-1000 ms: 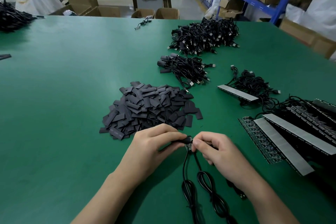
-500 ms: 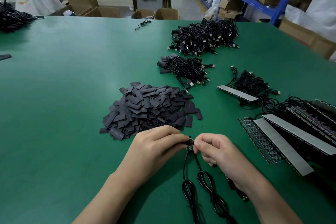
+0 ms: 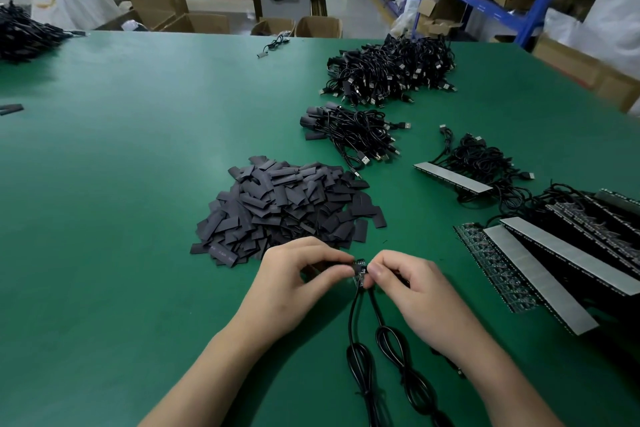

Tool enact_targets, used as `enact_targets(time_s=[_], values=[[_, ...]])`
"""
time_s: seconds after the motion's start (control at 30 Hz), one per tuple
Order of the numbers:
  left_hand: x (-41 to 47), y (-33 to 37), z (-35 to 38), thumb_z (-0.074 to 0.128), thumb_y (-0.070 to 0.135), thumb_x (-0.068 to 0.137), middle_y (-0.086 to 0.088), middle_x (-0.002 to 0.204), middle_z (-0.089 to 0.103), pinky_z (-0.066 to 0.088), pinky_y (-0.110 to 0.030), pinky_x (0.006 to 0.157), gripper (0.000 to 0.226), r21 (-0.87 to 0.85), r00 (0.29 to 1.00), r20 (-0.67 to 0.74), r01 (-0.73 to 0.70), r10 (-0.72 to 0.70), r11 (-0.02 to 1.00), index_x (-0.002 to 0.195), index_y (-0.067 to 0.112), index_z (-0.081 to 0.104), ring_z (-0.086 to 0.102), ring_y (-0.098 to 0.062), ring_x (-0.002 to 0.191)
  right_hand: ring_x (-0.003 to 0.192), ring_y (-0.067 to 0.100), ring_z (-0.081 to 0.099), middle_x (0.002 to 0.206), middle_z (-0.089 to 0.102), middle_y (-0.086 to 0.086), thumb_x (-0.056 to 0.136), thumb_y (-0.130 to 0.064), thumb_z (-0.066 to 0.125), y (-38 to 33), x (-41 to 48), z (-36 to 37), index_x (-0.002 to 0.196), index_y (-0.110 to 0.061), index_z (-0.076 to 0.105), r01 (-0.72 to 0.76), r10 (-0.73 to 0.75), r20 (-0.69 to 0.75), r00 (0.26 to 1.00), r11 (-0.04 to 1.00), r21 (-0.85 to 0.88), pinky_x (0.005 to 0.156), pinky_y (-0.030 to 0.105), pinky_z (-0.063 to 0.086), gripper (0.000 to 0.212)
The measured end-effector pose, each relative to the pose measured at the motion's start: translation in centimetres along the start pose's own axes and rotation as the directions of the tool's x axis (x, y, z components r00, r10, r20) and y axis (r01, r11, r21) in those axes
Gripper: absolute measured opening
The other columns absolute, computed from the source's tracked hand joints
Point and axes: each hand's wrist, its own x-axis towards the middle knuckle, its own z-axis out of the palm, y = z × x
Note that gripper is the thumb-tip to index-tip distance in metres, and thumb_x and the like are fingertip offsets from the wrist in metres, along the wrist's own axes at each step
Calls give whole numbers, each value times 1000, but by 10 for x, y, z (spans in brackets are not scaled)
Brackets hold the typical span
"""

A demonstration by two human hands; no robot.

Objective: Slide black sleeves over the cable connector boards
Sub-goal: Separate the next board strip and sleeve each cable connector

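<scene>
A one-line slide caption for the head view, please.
Left hand and right hand pinch a connector board near the sleeve pile on a green table.

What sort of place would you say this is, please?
Most likely an electronics assembly workshop or small factory: a large green worktable holds a sleeve pile and cable bundles, with cartons and blue shelving behind.
</scene>
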Motion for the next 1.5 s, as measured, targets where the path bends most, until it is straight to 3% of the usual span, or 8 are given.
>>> enact_targets(time_s=[0.3,0.47,0.57,0.77,1.0,1.3,1.4,1.5], values=[[1,1,2,80,38,84,19,93,71,46,-10,76,21,50,1000,15,-16,15,999,101,27,82,68,-1,89,57,4,46,63,55,-17,103,-31,59,3,2,4,82,-31,65,58,-64,-46,997,992,-115,54,21,33,22],[-1,3,5,82,30,85,17,92,71,52,-20,76,15,96,994,-60,-80,86,992,98,23,82,68,-1,87,56,2,40,60,49,-14,102,-33,60,4,3,4,86,-32,69,11,-11,-44,999,1000,1,55,22,33,19],[-2,2,5,83,29,84,14,93,70,53,-20,76,17,140,985,-90,-134,148,981,99,21,81,66,1,87,62,6,48,67,61,-3,101,-35,61,2,3,4,88,-34,72,-14,15,-39,999,1000,27,58,25,35,17],[-1,0,6,79,28,88,9,97,69,54,-19,77,18,219,958,-92,-246,271,944,103,16,80,66,-1,86,70,3,61,77,71,-12,100,-30,65,-3,2,5,87,-39,74,-42,46,-72,996,998,55,64,16,44,17],[-1,-1,7,74,31,94,5,98,69,57,-28,75,20,268,928,-78,-331,363,905,104,14,79,68,-8,86,80,5,66,82,73,-10,100,-30,64,1,3,4,89,-32,76,-60,63,-25,998,991,116,76,25,51,16],[0,-1,10,79,29,91,6,98,70,57,-28,76,18,265,925,-79,-340,372,902,104,16,79,68,-8,87,73,-1,59,75,69,-11,98,-33,65,5,6,3,90,-28,77,-31,27,20,999,972,231,70,14,45,16],[0,3,8,79,34,88,8,101,71,57,-25,80,27,184,944,-155,-260,290,948,109,17,79,67,-2,91,59,-5,50,63,59,-18,93,-42,62,5,6,3,90,-23,77,-42,44,1,999,946,323,58,8,39,24],[0,4,4,82,30,83,10,100,72,56,-21,79,32,124,940,-284,-162,192,979,112,18,79,68,-4,86,51,3,35,56,43,-16,92,-48,62,8,6,2,92,-25,79,-82,104,-41,994,929,360,51,16,28,29]])
